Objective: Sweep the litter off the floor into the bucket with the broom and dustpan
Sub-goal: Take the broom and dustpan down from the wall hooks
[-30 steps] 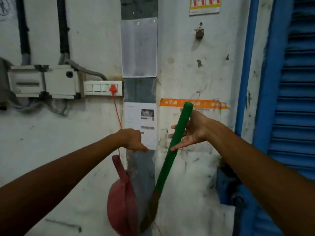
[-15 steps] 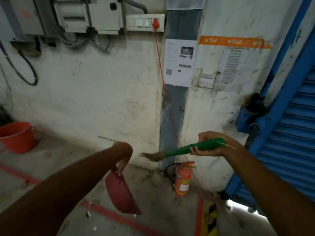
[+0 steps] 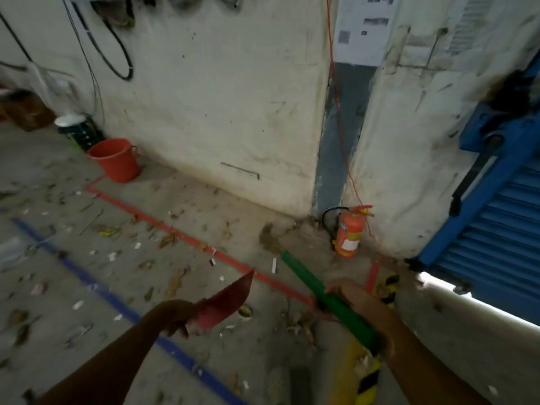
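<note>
Gripping both tools, the person faces a littered corner. The left hand (image 3: 175,317) is curled round the handle end of the red dustpan (image 3: 226,301) and holds it above the floor (image 3: 163,375), its blade edge-on and pointing up and away. The right hand (image 3: 352,296) is wrapped over the green handle of the broom (image 3: 304,277). That handle runs from under the right forearm out towards the wall (image 3: 219,97). The brown bristle head sits low near the wall's foot, but blur makes it impossible to tell whether it touches the ground. The two hands are apart, one tool each.

Over on the left, well away from both hands, the orange bucket (image 3: 115,159) stands upright against the wall, mouth open. It sits at the corner of a red line (image 3: 181,235) painted across the floor. Litter (image 3: 112,255) lies on both sides of that line, white paper scraps and dry brown leaves, with more under the dustpan. A blue line (image 3: 87,283) runs diagonally nearer the camera.

A small red fire extinguisher (image 3: 349,232) stands in the wall recess just right of the bristles, with a thin red cord (image 3: 339,112) hanging above it. The blue shutter (image 3: 496,229) fills the right edge, light showing beneath it. A black and yellow striped marking (image 3: 368,378) sits below the right forearm.
</note>
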`<state>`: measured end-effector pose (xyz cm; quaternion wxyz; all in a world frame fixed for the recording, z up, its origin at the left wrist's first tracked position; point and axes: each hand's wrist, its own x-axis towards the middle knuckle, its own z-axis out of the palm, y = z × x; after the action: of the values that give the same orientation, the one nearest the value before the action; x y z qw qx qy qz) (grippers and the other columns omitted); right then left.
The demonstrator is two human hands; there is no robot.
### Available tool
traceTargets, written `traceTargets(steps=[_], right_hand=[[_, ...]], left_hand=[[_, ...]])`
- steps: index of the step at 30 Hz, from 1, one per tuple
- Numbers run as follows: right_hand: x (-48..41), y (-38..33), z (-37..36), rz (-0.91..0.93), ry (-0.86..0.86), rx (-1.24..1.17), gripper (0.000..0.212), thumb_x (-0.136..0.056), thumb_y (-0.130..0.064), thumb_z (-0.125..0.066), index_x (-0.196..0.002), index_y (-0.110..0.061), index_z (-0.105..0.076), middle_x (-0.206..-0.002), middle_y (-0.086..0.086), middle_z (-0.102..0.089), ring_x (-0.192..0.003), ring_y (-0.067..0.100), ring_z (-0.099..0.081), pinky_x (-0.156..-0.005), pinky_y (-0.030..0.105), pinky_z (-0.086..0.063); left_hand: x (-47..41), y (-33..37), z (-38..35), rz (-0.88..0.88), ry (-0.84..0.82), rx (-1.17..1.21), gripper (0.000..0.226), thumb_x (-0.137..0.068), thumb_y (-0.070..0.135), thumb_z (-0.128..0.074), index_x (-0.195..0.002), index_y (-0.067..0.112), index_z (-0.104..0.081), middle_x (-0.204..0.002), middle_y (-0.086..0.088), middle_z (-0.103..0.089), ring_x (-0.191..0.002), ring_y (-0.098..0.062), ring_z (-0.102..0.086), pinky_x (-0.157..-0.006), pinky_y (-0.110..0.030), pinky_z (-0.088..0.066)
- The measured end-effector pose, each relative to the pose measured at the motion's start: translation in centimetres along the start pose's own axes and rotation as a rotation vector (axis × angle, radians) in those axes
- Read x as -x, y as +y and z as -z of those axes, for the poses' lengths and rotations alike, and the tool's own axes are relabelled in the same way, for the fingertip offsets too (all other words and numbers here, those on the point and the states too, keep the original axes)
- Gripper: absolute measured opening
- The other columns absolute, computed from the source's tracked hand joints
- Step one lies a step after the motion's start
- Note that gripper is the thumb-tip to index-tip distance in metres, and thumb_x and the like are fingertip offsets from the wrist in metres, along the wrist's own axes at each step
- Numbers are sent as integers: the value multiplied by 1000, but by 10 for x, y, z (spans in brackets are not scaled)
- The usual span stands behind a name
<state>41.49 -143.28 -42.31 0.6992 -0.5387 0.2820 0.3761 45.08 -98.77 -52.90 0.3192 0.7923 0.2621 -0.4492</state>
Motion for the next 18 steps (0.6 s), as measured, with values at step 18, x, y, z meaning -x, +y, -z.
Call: traceTargets(steps=[18], right_hand=[[29,221,-85,-225,85,5,2,-98,-3,-56,-100,-3,-58,-67,11,-57,-50,20,-53,-45,28,-49]], left_hand=[[100,-196,-172,82,143,789,25,-97,10,-58,-75,-2,-53,-46,-6,-38,-41,-16,-29,-39,-22,-25]])
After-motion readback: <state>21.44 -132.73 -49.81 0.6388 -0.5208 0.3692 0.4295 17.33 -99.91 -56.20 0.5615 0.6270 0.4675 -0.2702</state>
